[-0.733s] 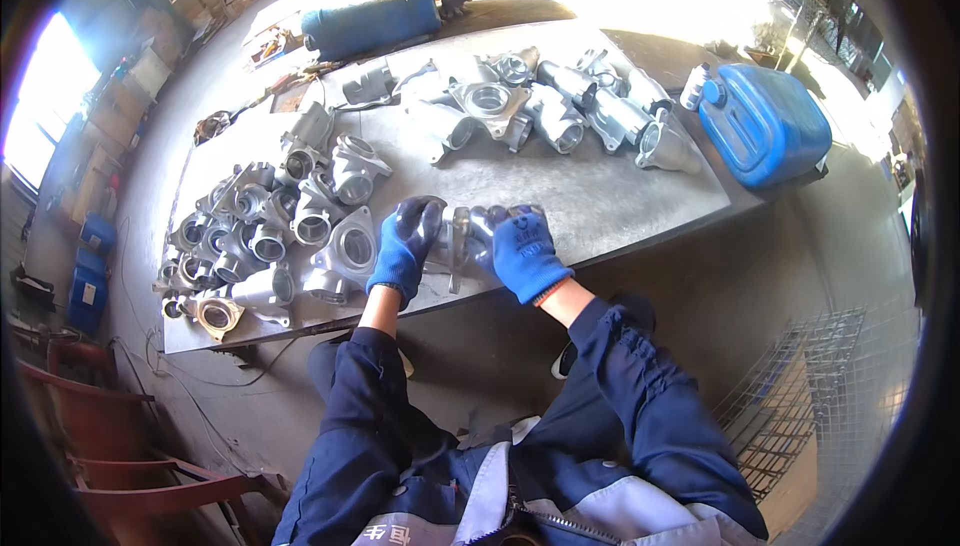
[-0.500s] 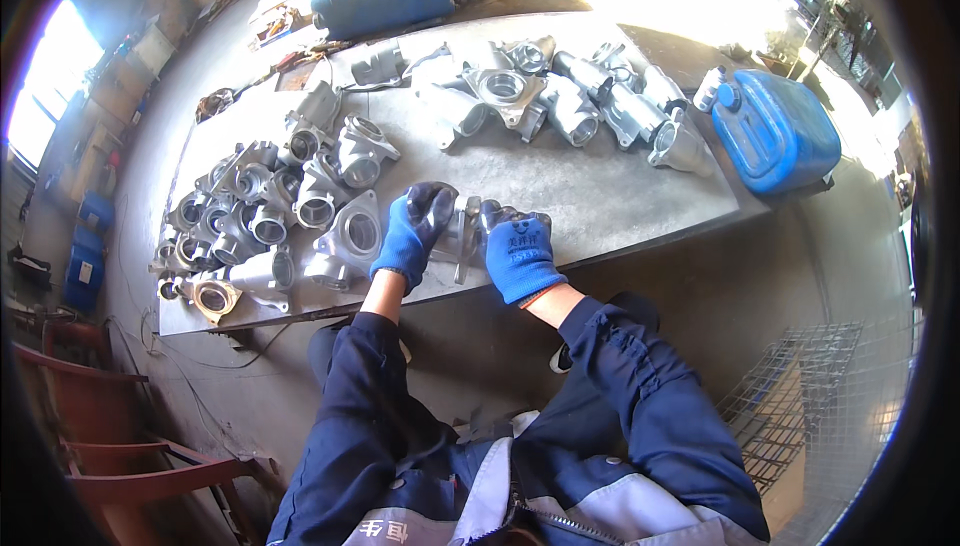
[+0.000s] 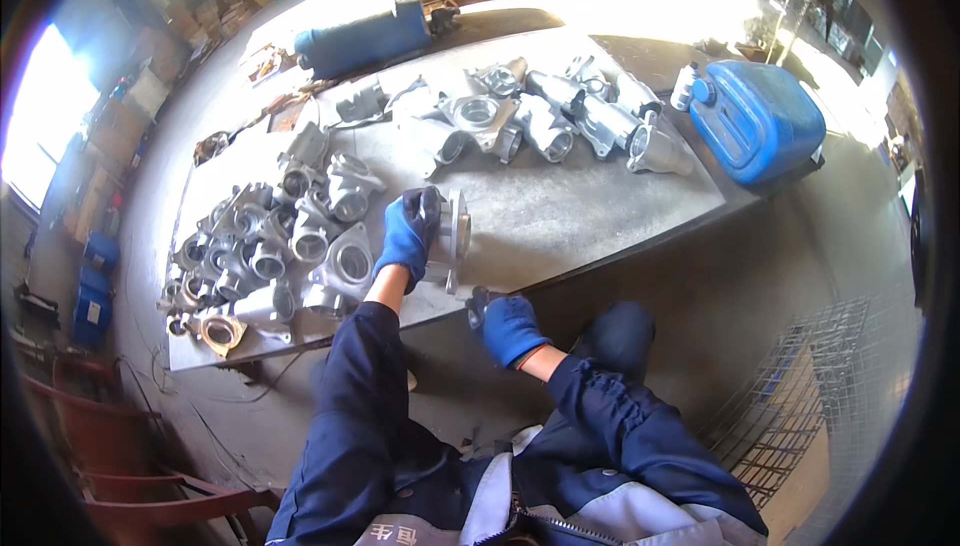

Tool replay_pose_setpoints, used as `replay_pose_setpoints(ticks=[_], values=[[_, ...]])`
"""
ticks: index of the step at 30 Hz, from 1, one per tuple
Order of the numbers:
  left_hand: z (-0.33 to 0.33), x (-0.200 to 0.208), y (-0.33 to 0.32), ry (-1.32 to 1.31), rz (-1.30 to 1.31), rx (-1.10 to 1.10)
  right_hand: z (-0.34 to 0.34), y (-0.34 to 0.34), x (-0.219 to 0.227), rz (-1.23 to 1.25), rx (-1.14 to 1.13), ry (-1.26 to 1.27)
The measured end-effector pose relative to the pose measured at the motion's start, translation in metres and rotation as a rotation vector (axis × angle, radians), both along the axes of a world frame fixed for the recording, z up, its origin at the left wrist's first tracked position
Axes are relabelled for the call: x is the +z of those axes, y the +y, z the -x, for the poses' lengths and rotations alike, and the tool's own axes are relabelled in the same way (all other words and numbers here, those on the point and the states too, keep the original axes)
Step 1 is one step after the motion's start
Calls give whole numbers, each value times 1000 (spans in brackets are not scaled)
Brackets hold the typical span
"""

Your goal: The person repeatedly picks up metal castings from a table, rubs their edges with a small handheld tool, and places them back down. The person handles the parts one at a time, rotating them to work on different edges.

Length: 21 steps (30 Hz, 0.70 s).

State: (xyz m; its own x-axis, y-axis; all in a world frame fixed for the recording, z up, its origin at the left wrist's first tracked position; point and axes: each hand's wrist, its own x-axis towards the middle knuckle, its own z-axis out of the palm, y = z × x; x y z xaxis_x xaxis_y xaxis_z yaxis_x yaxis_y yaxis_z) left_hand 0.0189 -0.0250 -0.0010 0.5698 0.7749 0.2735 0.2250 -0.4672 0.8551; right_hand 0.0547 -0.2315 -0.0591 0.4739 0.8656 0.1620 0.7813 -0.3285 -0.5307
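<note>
My left hand (image 3: 408,234), in a blue glove with dark coated fingers, grips a silver-grey metal casting (image 3: 458,236) near the middle of the table's front part. The casting stands with its flat flange facing right; my glove covers part of its body. My right hand (image 3: 508,326), gloved alike, is apart from the casting, just off the table's front edge. Its fingers are curled closed, and whatever they hold is too small and dark to make out. Just left of my left hand lies another casting with a wide round opening (image 3: 352,261).
Many similar castings crowd the left of the table (image 3: 560,231), and another group of castings (image 3: 550,126) lies along its far side. A blue jerrycan (image 3: 760,124) stands at the right, a blue cylinder (image 3: 365,41) at the back. Wire mesh (image 3: 800,396) is at lower right.
My right hand has come away from the casting, down toward me and past the table edge. My left hand keeps hold of the casting, whose flange now shows.
</note>
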Motion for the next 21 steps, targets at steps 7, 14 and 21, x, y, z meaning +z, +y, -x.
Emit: replay_pose_setpoints(ticks=[7, 14, 21], values=[[-37, -22, 48, 169, 52, 52, -87, 69, 62, -110, -124, -59], [-45, -28, 55, 6, 291, -66, -121, 112, 77, -6, -108, -223], [-44, -5, 43, 27, 319, -78, -92, 99, 77, 127, -68, -280]])
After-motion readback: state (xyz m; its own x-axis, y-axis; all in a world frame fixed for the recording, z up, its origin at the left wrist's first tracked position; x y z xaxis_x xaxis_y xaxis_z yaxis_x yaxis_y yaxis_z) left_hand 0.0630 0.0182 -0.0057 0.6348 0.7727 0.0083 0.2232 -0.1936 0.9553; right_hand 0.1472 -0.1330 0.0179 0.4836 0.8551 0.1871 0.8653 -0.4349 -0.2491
